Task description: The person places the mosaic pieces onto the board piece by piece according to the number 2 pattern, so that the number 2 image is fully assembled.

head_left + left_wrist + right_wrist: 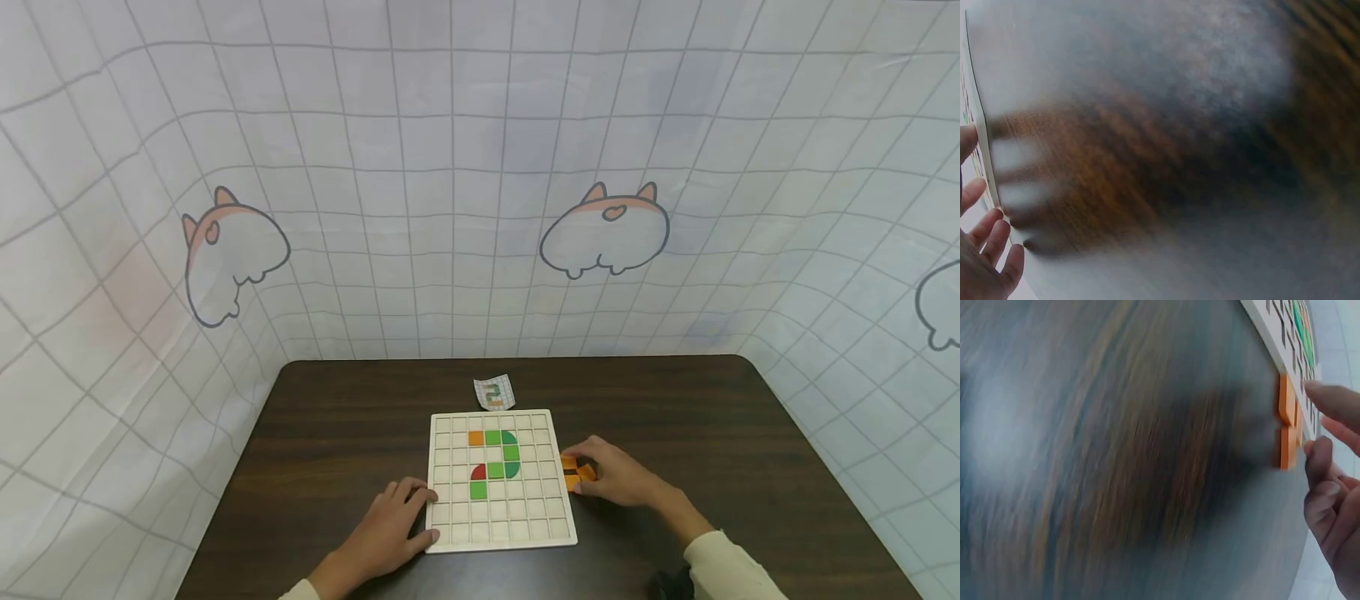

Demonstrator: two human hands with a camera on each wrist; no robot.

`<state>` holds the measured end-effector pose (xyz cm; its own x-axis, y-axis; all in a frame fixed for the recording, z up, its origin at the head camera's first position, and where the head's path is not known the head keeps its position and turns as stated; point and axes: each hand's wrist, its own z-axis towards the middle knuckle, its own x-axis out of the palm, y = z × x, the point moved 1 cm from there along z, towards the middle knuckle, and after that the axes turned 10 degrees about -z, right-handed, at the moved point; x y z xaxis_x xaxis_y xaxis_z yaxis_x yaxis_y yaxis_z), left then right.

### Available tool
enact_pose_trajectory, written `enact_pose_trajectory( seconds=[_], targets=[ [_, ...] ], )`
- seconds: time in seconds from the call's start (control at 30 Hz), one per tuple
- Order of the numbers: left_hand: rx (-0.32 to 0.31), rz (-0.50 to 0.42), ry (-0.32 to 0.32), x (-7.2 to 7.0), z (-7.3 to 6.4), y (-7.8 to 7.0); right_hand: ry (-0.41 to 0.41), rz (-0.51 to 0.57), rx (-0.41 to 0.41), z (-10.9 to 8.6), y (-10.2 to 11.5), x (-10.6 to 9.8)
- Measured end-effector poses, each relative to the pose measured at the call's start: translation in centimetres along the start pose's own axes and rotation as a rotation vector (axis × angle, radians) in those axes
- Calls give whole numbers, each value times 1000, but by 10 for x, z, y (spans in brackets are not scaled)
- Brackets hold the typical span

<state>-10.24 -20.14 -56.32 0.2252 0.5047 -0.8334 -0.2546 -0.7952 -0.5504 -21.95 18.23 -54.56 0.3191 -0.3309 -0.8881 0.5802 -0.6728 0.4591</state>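
Observation:
A white gridded board (450,521) lies on the table with colored tiles in some of its cells: an orange square (476,438), several green squares (511,452), dark green quarter-rounds (509,437) and a red quarter-round (478,473). At the board's left edge, my left hand (386,525) rests its thumb and fingertips on the rim, fingers spread. Just off the right edge sit several loose orange tiles (572,482). My right hand (618,473) has its thumb and forefinger curled around these orange tiles (1288,448); its palm and other fingers partly hide them.
Behind the board lies a small paper card (495,392) printed with a colored figure on a grid. The dark wooden table (337,400) is enclosed by a white checked curtain (420,208). Something black (671,583) shows beside the right sleeve.

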Motion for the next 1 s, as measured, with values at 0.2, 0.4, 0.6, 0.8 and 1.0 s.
enact_pose_trajectory(
  seconds=[0.2, 0.4, 0.6, 0.8, 1.0],
  targets=[
    [-8, 9, 1, 1, 0, 1, 86, -25, 65, -7, -12, -1],
    [-22, 11, 1, 4, 0, 2, 54, -36, 79, -10, -12, 5],
    [-28, 11, 6, 5, 0, 2, 13, -41, 89, -11, -13, 8],
    [-20, 16, 7, 4, 1, 2, -14, -67, 120, -15, -18, 8],
    [-18, 40, 2, 2, 2, 3, -40, -78, 133, -14, -21, 10]
  ],
)
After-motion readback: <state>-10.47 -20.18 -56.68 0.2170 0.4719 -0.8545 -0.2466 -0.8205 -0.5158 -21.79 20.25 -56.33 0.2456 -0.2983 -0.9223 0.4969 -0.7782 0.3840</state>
